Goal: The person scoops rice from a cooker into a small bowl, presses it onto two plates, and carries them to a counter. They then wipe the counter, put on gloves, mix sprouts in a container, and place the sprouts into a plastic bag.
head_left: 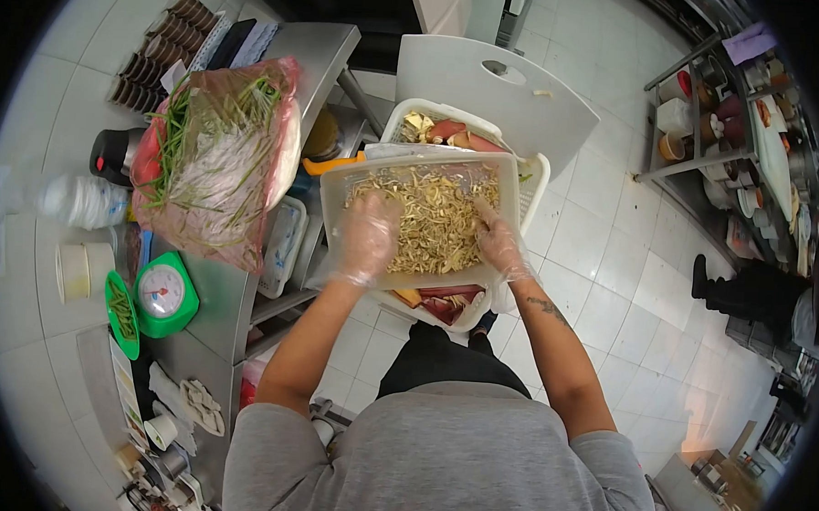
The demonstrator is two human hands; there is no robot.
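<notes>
A translucent plastic tub (335, 184) holds a heap of pale yellow-brown shreds (429, 222), whose exact kind I cannot make out. My left hand (371, 234), in a clear plastic glove, is at the tub's left side against the shreds; its fingers are blurred and partly hidden. Over the right side is my right hand (500, 243), gloved too, with fingers apart and touching the shreds. Beneath the tub sits a white basket (536, 192) with dark red, petal-like pieces (451, 305) showing at its near end. More reddish pieces (451, 131) lie at its far end.
On the steel table (205, 324) to the left are a pink plastic bag (217, 156) of green stalks, a green scale (166, 295) and a green dish (122, 316). A white chair (499, 81) stands behind the basket. Shelves (706, 159) with pots line the right.
</notes>
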